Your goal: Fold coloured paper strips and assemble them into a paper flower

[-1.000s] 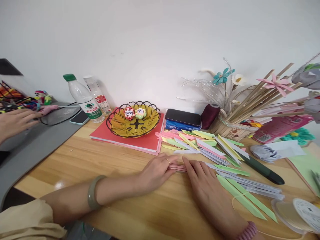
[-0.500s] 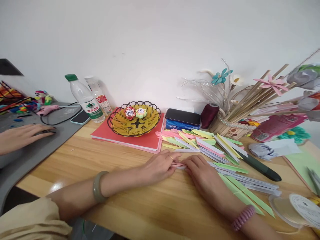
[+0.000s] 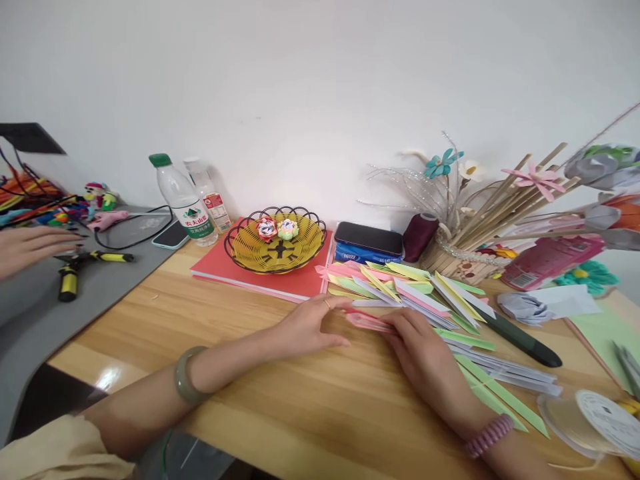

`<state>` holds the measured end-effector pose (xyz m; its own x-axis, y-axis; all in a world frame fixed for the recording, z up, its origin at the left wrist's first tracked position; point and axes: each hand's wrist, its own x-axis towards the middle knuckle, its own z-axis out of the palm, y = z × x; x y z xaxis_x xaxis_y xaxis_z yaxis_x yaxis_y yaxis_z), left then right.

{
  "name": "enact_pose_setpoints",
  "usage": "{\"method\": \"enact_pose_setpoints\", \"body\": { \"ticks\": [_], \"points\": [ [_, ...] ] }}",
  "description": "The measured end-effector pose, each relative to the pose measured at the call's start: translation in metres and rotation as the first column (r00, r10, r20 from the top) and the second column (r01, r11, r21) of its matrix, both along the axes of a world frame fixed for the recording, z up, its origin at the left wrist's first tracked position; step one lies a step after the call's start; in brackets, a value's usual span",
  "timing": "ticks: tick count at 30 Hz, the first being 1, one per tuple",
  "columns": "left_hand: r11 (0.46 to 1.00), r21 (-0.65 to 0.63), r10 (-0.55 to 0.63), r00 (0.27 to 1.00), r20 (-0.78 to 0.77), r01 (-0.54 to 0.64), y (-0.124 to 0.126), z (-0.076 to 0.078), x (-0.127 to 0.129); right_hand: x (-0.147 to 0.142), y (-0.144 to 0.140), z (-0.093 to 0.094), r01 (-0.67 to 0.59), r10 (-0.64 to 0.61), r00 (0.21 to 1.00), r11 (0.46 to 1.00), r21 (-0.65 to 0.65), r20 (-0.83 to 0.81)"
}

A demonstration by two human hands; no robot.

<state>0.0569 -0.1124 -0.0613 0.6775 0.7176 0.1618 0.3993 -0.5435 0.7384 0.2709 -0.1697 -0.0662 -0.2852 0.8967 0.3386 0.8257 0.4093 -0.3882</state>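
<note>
My right hand [image 3: 417,343], with a purple coil band at the wrist, pinches a small bundle of pink folded paper strips [image 3: 367,321] just above the table. My left hand [image 3: 307,327], wearing a ring and a jade-coloured bangle, is open. Its thumb stands apart from the fingers, close to the bundle's left end. Behind both hands lies a heap of folded paper strips [image 3: 380,283] in pink, yellow, green and white. Beside my right forearm are green strips [image 3: 493,383] and a stack of white strips [image 3: 520,373].
A yellow woven basket [image 3: 250,257] holding two paper flowers stands on red paper [image 3: 213,267]. Bottles [image 3: 183,203] lean left of it. A co-worker's hand [image 3: 35,247] is over the grey mat near pliers [image 3: 69,280]. A dark green pen-like tool [image 3: 530,347] and ribbon spool [image 3: 575,413] lie right.
My left hand has let go of the pink strips and opened, while my right hand keeps hold. The co-worker's hand moved left, and pliers now show on the mat.
</note>
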Motion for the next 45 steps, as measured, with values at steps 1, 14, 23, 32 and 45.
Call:
{"method": "enact_pose_setpoints", "body": {
  "ticks": [1, 14, 23, 32, 45],
  "points": [
    [1.0, -0.01, 0.006, 1.0, 0.004, -0.006, 0.0, 0.0, 0.0, 0.002, 0.001, 0.002, 0.021, -0.021, 0.999, 1.0, -0.007, -0.027],
    [0.974, 0.216, 0.084, 0.992, -0.092, -0.063, 0.006, -0.005, 0.017, 0.019, 0.013, 0.018, 0.082, -0.129, 0.963, 0.977, -0.199, -0.238],
    [0.941, 0.338, 0.034, 0.989, -0.145, 0.017, 0.006, -0.009, 0.034, 0.025, 0.003, 0.036, -0.188, -0.338, 0.679, 0.778, -0.6, -0.652],
    [0.968, 0.249, 0.012, 0.998, -0.067, 0.005, 0.006, -0.005, 0.032, 0.02, 0.005, 0.033, -0.161, -0.244, 0.755, 0.831, -0.533, -0.609],
    [0.978, 0.041, -0.206, 0.971, 0.119, 0.202, 0.003, -0.001, 0.025, 0.029, 0.007, 0.006, 0.186, -0.221, 0.964, 0.958, -0.22, -0.145]
  ]
}}
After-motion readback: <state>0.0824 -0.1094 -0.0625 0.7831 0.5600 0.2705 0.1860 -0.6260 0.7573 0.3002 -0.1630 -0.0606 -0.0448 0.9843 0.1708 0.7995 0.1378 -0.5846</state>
